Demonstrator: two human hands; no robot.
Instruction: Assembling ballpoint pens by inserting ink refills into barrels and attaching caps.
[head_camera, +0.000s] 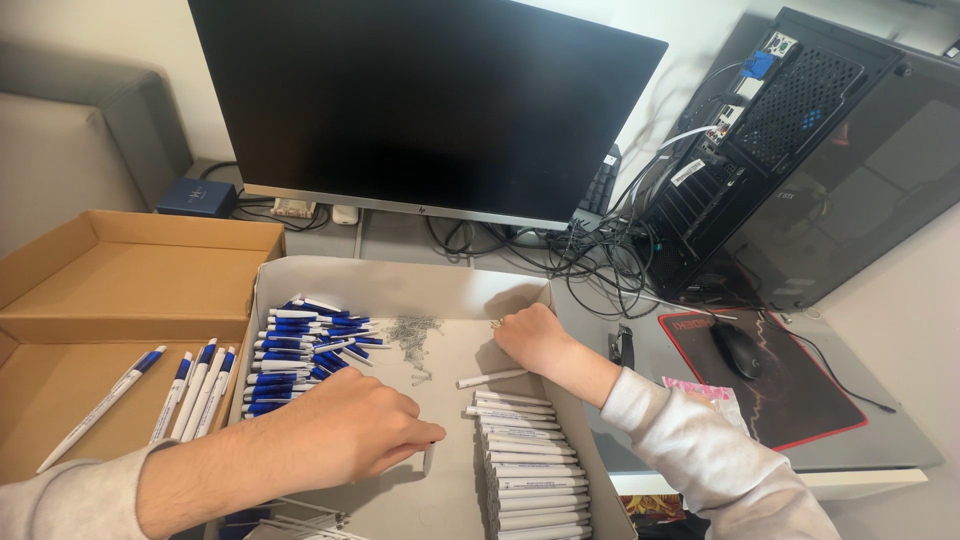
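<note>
Left hand (350, 432): fingertips pinched on a short white plastic pen barrel (428, 459), standing nearly upright beneath them.
Right hand (532, 337): curled loosely, holding nothing I can make out.
Barrel row (525, 465): plain white tubes stacked just right of left hand.
Blue caps (300, 350): heaped beyond it.

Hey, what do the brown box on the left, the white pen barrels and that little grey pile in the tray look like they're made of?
The brown box looks like plain corrugated cardboard: matte tan, folded flaps. The white pen barrels seem to be smooth plastic with a slight sheen. The grey pile looks like thin metal wire, possibly small springs; it is too fine to tell for sure.
</note>
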